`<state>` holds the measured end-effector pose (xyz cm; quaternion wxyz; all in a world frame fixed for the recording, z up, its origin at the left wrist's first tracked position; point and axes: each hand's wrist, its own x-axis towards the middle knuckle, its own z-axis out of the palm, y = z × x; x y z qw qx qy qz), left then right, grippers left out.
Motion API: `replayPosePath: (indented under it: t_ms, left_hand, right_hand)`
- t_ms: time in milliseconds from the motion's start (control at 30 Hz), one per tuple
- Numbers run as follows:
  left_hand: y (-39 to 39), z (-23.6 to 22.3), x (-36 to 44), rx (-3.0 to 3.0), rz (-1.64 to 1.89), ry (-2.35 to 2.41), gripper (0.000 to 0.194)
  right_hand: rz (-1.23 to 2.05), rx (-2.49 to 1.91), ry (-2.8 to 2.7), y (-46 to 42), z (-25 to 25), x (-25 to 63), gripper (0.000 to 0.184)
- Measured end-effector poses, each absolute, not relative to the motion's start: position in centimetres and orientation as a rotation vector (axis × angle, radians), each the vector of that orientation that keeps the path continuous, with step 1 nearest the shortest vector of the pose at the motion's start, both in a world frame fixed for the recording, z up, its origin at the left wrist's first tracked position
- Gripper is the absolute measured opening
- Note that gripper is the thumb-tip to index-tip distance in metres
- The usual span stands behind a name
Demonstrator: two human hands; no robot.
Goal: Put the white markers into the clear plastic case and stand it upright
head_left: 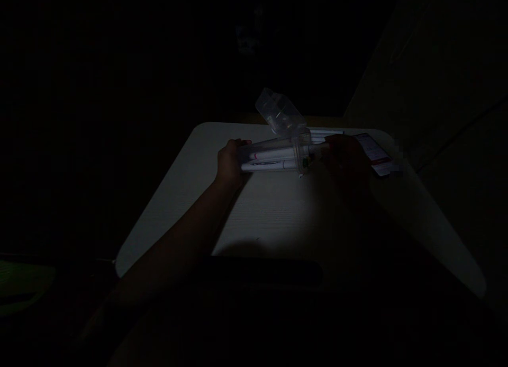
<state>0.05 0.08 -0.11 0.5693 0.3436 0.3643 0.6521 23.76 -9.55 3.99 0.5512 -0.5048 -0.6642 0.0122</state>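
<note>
The scene is very dark. My left hand (229,161) is closed round the left end of a clear plastic case (273,156) lying on its side, with white marker pens (273,164) inside. Its hinged clear lid (281,114) stands open, tilted up and back. My right hand (344,158) is at the case's open right end, pinching the end of a white marker (320,148) that sticks out of the case. Both hands hover just above a white table (278,218).
More white markers (327,132) lie on the table behind the case. A printed card or packet (375,154) lies to the right of my right hand. The table's rounded edges fall off into darkness on all sides. A faint greenish object (24,285) sits at lower left.
</note>
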Motion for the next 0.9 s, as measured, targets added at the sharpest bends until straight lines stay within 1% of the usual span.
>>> replayPosePath:
  t_ms: [167, 367, 633, 900]
  left_hand:
    - [-0.23, 0.44, 0.41, 0.723, 1.542, 0.971, 0.035]
    - [-0.37, 0.45, 0.48, 0.745, 1.563, 0.936, 0.032]
    - [-0.06, 0.08, 0.06, 0.792, 1.53, 0.95, 0.043]
    - [-0.01, -0.01, 0.15, 0.767, 1.54, 0.917, 0.039]
  right_hand:
    - [0.004, -1.227, -1.582, -9.57, 3.96, 23.81, 0.033]
    - [-0.023, -1.227, -1.563, -9.36, 3.49, 23.83, 0.037]
    - [0.011, -1.181, -1.541, -9.53, 3.63, 23.7, 0.023]
    - [0.087, -1.138, -1.527, -9.58, 3.68, 23.69, 0.018]
